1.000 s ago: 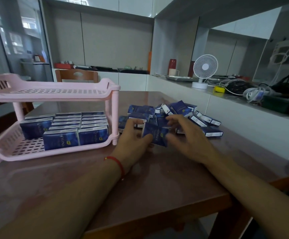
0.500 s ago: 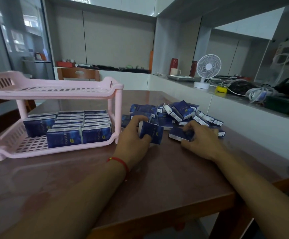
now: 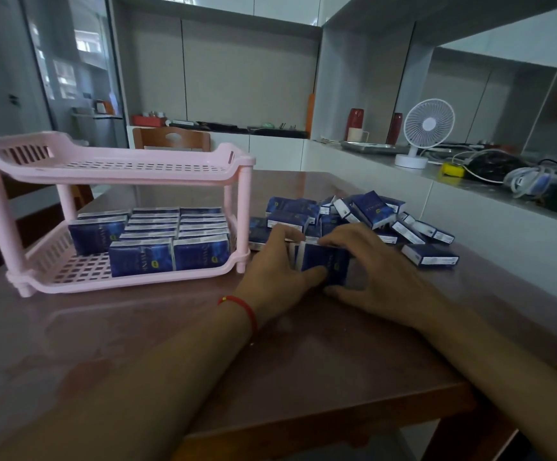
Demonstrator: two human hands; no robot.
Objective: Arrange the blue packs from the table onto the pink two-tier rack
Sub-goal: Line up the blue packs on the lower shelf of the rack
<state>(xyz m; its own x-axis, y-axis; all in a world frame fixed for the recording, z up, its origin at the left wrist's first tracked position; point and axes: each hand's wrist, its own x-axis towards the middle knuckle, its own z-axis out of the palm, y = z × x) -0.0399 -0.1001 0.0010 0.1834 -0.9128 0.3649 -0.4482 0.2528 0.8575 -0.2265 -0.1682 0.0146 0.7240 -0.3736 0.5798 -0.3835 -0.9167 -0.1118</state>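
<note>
your left hand and right hand clamp a small stack of blue packs on the table, near the loose pile, right of the pink rack. they look light, soft and slippery; squeeze the stack's flat outer faces.

One pink rack, two hands, countless blue packs.

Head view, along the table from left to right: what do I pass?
pink two-tier rack with rows of blue packs on its lower tier → left hand → the packs held between both hands → right hand → lone pack at the right edge of the loose pile.
</note>
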